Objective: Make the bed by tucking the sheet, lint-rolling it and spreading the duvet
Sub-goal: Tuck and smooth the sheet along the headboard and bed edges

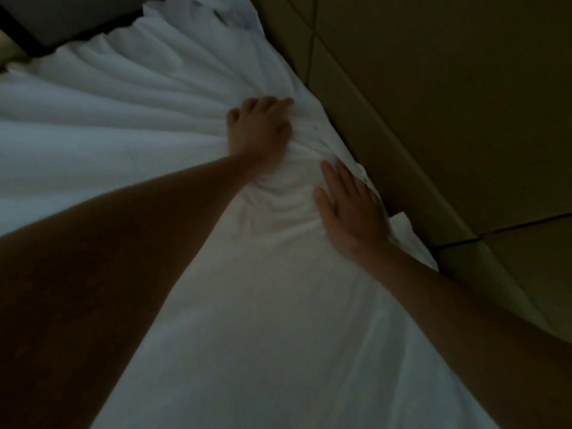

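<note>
A white sheet (130, 125) covers the bed, and creases fan out across it from the spot under my left hand (258, 131). That hand lies near the bed's right edge with its fingers curled into a gathered bunch of the sheet. Just below it, my right hand (349, 205) presses flat on the sheet with straight fingers, right at the edge beside the wall. The fabric between the two hands is puckered. A loose bit of sheet (402, 222) sticks out past my right hand. No lint roller or duvet is in view.
A beige padded wall panel (433, 88) runs along the bed's right edge, close to both hands. A dark grey shape (62, 20) lies at the top left beyond the sheet. The room is dim.
</note>
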